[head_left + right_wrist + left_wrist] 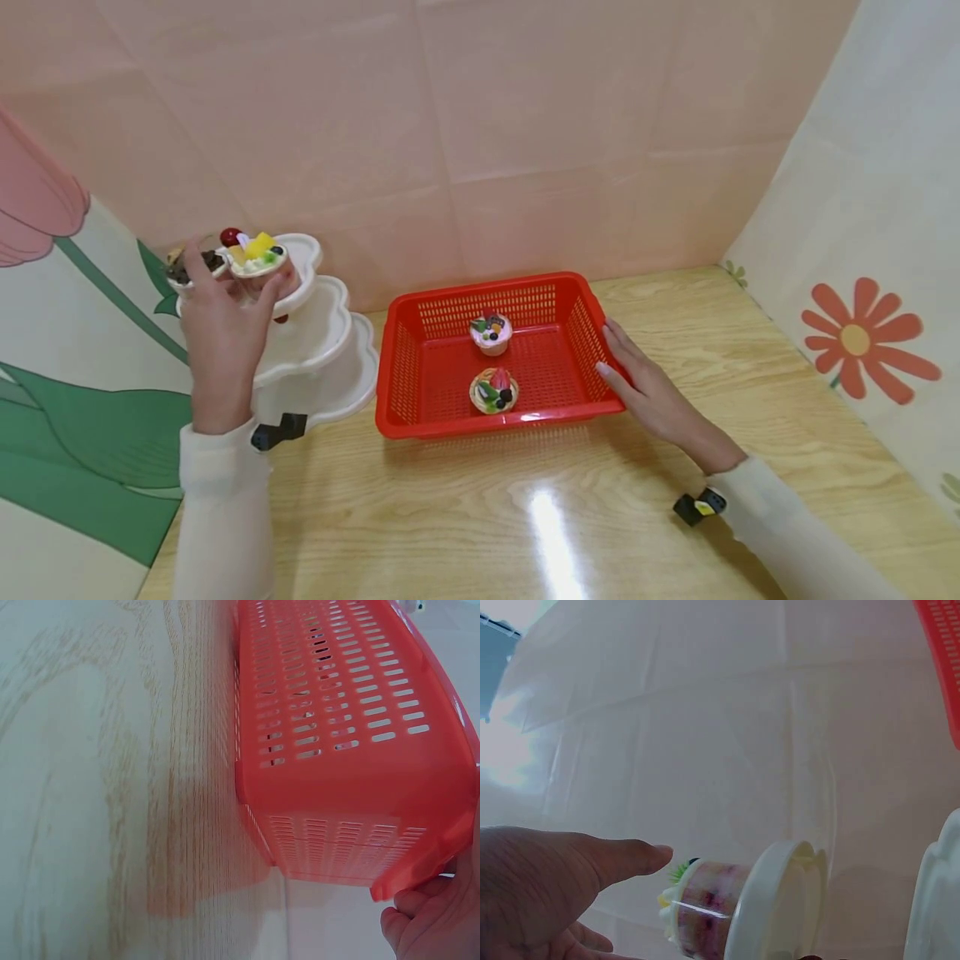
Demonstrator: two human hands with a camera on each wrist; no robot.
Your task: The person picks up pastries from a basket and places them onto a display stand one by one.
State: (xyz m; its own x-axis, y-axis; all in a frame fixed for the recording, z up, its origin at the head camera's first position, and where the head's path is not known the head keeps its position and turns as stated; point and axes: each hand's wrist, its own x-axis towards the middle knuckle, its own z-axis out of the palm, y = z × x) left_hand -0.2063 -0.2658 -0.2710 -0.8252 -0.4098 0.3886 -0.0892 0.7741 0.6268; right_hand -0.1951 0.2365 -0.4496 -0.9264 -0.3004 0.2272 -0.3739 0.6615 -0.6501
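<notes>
My left hand (225, 329) reaches over the top tier of a white scalloped three-tier stand (330, 321). Its thumb and fingers spread about a fruit-topped dessert cup (257, 254), and a finger overlaps a dark chocolate-topped cup (197, 268). In the left wrist view the thumb points straight beside the clear fruit cup (712, 904), apart from it. My right hand (656, 396) holds the right rim of a red perforated basket (501, 423), thumb over the rim, fingers (416, 904) underneath. Inside stand a pink-cream cupcake (491, 333) and a strawberry-topped tart (494, 392).
The basket stands on a wood-grain table (450, 508), right of the tiered stand. A red cherry (231, 237) shows behind the fruit cup. Pale pink sheeting (525, 125) closes off the back, and flower-printed panels (862, 250) rise at both sides.
</notes>
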